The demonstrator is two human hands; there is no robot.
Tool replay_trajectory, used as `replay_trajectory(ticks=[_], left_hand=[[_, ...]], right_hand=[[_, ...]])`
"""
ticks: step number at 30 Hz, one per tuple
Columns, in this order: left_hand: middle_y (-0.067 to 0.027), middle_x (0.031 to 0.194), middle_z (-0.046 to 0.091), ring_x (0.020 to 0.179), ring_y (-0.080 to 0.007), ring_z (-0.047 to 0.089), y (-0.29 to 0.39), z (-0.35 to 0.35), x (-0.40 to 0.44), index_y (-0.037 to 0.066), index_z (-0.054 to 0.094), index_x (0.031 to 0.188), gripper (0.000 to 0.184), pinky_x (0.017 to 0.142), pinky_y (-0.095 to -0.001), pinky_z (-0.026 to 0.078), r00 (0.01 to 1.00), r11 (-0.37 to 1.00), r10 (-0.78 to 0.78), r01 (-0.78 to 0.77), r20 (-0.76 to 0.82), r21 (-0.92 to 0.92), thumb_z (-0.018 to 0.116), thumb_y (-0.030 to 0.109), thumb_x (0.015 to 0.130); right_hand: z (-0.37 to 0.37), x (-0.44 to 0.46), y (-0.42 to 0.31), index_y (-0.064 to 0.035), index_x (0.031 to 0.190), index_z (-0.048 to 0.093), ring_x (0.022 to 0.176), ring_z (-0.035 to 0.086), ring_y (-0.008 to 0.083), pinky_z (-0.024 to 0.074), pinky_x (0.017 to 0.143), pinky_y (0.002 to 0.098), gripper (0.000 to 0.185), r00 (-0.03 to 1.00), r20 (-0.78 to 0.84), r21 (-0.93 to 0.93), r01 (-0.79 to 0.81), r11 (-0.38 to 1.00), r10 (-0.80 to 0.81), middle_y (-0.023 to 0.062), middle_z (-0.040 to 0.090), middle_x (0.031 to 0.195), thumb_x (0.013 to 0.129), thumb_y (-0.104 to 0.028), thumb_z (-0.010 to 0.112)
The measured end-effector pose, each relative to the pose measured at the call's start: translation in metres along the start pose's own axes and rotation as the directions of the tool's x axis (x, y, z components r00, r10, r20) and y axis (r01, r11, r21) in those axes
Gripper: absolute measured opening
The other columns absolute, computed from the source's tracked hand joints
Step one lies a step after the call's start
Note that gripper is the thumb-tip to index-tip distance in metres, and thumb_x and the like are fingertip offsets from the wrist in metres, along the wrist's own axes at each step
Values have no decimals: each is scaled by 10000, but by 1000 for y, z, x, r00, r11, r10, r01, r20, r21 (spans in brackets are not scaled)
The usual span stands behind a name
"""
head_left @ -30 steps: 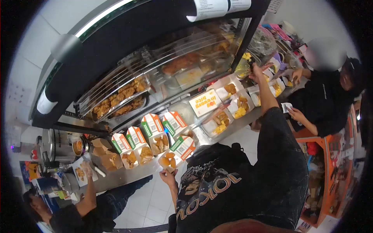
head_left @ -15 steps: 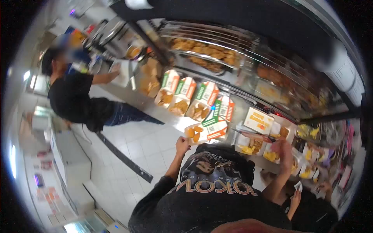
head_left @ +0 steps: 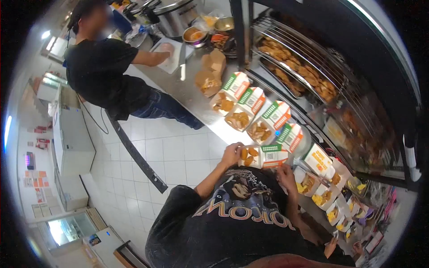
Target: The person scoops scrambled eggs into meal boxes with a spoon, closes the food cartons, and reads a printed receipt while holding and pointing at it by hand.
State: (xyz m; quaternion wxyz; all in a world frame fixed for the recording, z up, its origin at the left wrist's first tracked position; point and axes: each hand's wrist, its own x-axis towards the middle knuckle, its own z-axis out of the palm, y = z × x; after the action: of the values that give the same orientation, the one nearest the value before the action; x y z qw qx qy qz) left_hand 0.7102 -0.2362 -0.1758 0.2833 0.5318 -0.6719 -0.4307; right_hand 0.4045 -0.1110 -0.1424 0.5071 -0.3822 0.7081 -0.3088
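An open takeaway box (head_left: pixel 250 156) with golden fried pieces inside lies at the front edge of the steel counter, near my body. My left hand (head_left: pixel 232 154) grips its left end, fingers curled over the rim. The printed green, white and orange lid (head_left: pixel 273 155) is folded back to the right. My right hand (head_left: pixel 286 177) is at the lid's lower right corner, fingers curled on its edge. Behind stand several similar open boxes (head_left: pixel 237 119) with fried food and raised lids.
A co-worker (head_left: pixel 103 67) stands at the left by a white board (head_left: pixel 170 60) and a knife (head_left: pixel 182 67). A heated cabinet (head_left: pixel 295 53) holds trays of fried food. More food boxes (head_left: pixel 308 184) stand at the right, near another person's hand (head_left: pixel 330 248).
My right hand has moved left from above the right-hand boxes to the lid of the box my left hand holds. The view has turned, shifting the counter right.
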Motion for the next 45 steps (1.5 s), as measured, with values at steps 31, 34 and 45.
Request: replay_trajectory(ticks=[31, 34, 45], left_hand=[[-89, 857, 638, 742, -176, 667, -9, -19, -41, -47, 585, 1226, 279, 691, -298, 597, 811, 523, -552, 516, 191, -678, 423, 43, 1018], [-75, 837, 624, 733, -169, 655, -19, -23, -45, -34, 595, 1204, 266, 689, -300, 593, 834, 583, -534, 481, 137, -655, 450, -11, 982], [-80, 942, 577, 746, -180, 635, -22, -24, -34, 0, 566, 1197, 252, 599, -295, 552, 926, 792, -368, 357, 78, -495, 544, 41, 949]], right_hand=[[55, 8, -45, -19, 1286, 560, 930, 682, 257, 517, 832, 362, 437, 957, 164, -282, 278, 918, -239, 176, 698, 1047, 973, -321, 600], [35, -16, -52, -32, 1248, 586, 877, 677, 235, 527, 787, 353, 368, 984, 68, -210, 175, 962, -164, 149, 702, 1017, 971, -275, 599], [11, -100, -15, -5, 1179, 629, 761, 670, 193, 536, 712, 336, 362, 969, -215, -85, -140, 986, 119, 127, 708, 973, 982, -306, 590]])
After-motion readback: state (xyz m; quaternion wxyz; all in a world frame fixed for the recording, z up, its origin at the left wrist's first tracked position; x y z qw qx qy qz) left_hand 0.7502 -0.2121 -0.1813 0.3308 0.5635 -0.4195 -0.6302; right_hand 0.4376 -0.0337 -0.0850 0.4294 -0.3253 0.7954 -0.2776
